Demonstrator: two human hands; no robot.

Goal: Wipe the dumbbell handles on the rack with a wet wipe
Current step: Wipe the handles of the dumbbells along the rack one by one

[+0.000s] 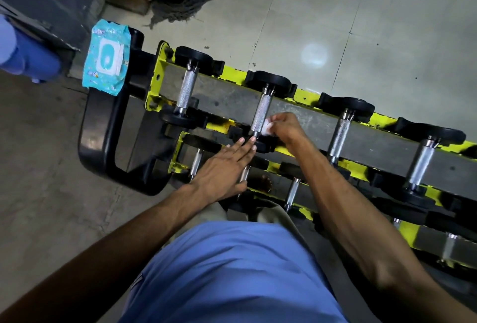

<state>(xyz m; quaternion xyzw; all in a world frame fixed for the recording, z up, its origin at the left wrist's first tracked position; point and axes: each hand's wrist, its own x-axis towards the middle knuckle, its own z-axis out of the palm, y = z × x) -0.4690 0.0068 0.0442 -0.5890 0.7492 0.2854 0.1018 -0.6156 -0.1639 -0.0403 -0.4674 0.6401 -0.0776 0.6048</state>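
Note:
A yellow and black dumbbell rack [304,95] runs from upper left to lower right, with several black dumbbells with knurled steel handles on its tiers. My right hand [285,126] is shut on a small white wet wipe [267,127], pressed against the lower right side of the second dumbbell handle [260,113] on the top tier. My left hand [224,168] lies flat with fingers stretched out, its fingertips touching the near black end of that same dumbbell. Handles to the left [186,89] and right [340,137] are untouched.
A turquoise pack of wet wipes [105,58] rests on the black rack end frame [103,142] at the left. A dark mop head [180,5] lies on the tiled floor behind the rack. Blue containers [28,57] stand at the far left and top right.

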